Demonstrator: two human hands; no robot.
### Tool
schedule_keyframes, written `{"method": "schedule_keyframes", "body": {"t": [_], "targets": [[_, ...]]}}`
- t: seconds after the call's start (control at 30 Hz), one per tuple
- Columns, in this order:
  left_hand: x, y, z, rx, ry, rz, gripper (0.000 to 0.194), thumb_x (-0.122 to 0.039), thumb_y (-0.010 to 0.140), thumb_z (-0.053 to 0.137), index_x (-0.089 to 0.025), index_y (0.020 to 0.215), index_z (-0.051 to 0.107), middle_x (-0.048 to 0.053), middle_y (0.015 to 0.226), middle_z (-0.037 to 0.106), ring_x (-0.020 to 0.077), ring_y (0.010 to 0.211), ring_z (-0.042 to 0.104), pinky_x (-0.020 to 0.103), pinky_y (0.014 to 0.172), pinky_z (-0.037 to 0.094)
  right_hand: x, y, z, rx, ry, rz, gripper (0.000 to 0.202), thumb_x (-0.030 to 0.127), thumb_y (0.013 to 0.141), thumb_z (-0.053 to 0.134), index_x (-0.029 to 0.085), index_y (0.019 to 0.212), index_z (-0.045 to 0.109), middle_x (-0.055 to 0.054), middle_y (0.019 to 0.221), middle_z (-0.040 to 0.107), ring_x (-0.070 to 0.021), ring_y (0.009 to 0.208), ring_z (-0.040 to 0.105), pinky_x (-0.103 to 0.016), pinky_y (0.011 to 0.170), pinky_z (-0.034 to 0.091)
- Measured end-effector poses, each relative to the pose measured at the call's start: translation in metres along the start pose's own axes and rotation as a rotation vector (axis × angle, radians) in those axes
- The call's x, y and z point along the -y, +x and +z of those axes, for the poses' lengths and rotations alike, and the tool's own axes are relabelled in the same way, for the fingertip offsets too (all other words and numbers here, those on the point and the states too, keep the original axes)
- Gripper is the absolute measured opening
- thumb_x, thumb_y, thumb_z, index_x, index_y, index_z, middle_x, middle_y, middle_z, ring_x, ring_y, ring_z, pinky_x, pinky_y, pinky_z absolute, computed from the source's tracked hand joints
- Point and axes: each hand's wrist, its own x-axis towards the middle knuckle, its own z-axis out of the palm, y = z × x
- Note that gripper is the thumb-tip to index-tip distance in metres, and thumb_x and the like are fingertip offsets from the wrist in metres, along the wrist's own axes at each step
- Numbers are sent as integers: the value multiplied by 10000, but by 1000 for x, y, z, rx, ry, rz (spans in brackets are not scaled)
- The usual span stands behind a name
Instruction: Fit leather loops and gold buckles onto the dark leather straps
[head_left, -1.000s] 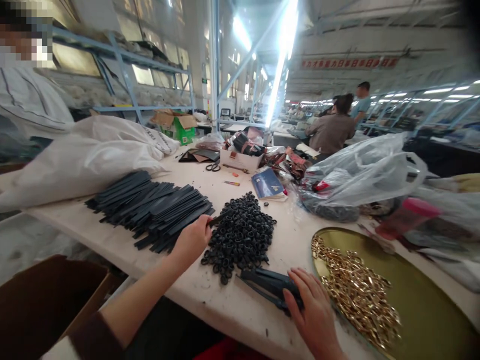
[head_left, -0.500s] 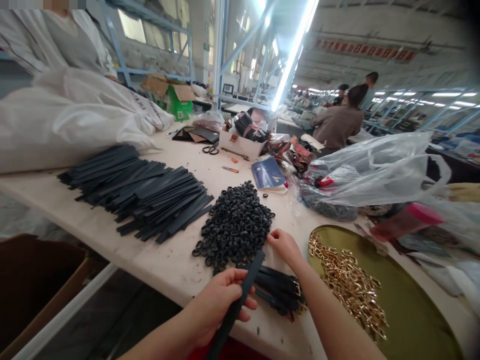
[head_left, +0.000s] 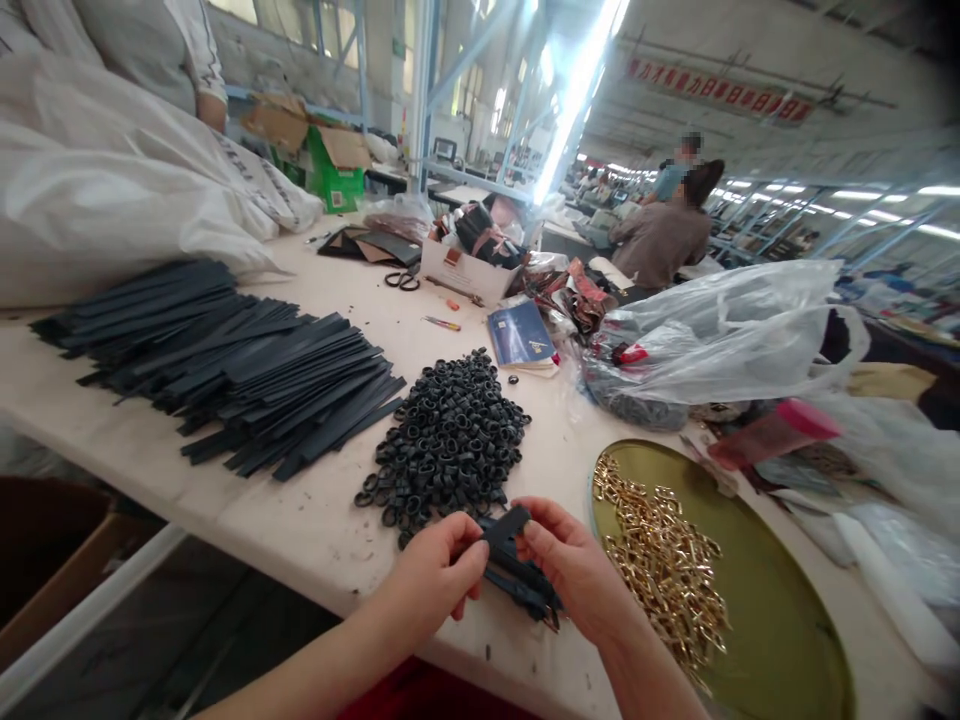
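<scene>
Between the thumb and fingers of my left hand [head_left: 439, 568] is a flat black strap [head_left: 505, 528]. My right hand [head_left: 564, 555] pinches the far end of that strap; whether a small loop is also between those fingers I cannot tell. Just behind both hands lies a heap of small black loops [head_left: 450, 435]. Partly hidden under my hands rests a bundle of black straps [head_left: 525, 588] with gold metal at its right end. Gold-coloured metal hooks [head_left: 664, 565] are piled on an oval gold-green tray [head_left: 784, 600] to the right.
Many loose black straps [head_left: 247, 365] lie at the left. Farther back are scissors [head_left: 403, 281], a cutter [head_left: 442, 323], a blue booklet [head_left: 519, 335] and a filled white box [head_left: 469, 272]. A clear plastic bag [head_left: 720, 330] and pink-lidded container [head_left: 776, 433] stand at right. Other people are beyond.
My right hand has moved from the edge of the loop heap down to the strap's end and now pinches it. The strap in my left hand has swung lower. The view has shifted slightly.
</scene>
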Motion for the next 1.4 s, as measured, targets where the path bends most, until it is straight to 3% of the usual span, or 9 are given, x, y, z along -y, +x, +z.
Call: {"method": "schedule_keyframes", "body": {"t": [0.37,0.63,0.77,0.83,0.97,1.07,1.13,1.23,1.4], "targets": [[-6,-40,11,-38,356,136,149,-261,773,392,-181,669,461,-65,511,434,94,495,415,198,479,302,-3,-43,-6,13,-16,-82,264,356,710,659,185,905,618,15,692,594,-87,617,512,-222,632,395],[-8,-57,20,91,476,174,152,-264,781,406,-167,744,518,-43,572,481,109,548,453,210,523,323,-8,-68,4,116,-248,-122,184,270,680,664,173,832,630,28,624,557,-106,592,484,-230,569,362],[1,-53,28,64,351,200,354,-395,842,333,-158,1095,407,-64,525,469,116,501,445,215,502,330,-24,-72,21,22,-142,-201,416,248,660,685,221,1047,534,29,741,547,-113,646,510,-237,602,399],[3,-47,30,65,295,208,408,-457,834,342,-162,1110,397,-63,529,463,107,478,415,208,473,311,-29,-70,23,25,-89,-242,598,257,662,691,255,1195,420,17,817,549,-124,703,536,-248,638,421],[6,-30,27,79,193,133,410,-579,778,362,-184,708,444,-76,480,353,77,432,306,195,420,239,-19,-51,-15,13,-366,-286,537,285,724,616,220,1214,407,-22,869,583,-145,706,565,-256,602,442],[12,-17,23,55,116,53,473,-661,722,367,-200,615,368,-86,448,301,71,421,265,192,409,203,3,-18,-70,-400,-1072,-336,186,243,827,432,172,930,569,-37,791,600,-152,719,564,-263,650,444],[17,-9,22,28,82,19,484,-677,707,376,-203,611,357,-89,447,295,70,420,255,190,409,194,14,7,-101,-480,-1233,-319,169,163,801,431,157,859,590,-79,871,599,-184,806,553,-303,742,416],[23,0,21,21,75,-5,484,-677,714,364,-205,607,354,-92,438,282,71,415,243,194,410,188,19,39,-125,-437,-1360,-265,149,77,742,470,149,737,601,-101,835,603,-208,819,550,-312,764,383],[17,9,16,38,165,21,459,-623,771,311,-204,598,381,-74,427,342,91,428,299,205,436,234,19,57,-133,-346,-1426,-224,182,3,694,467,142,620,560,-109,760,601,-212,810,555,-309,764,363]]}}
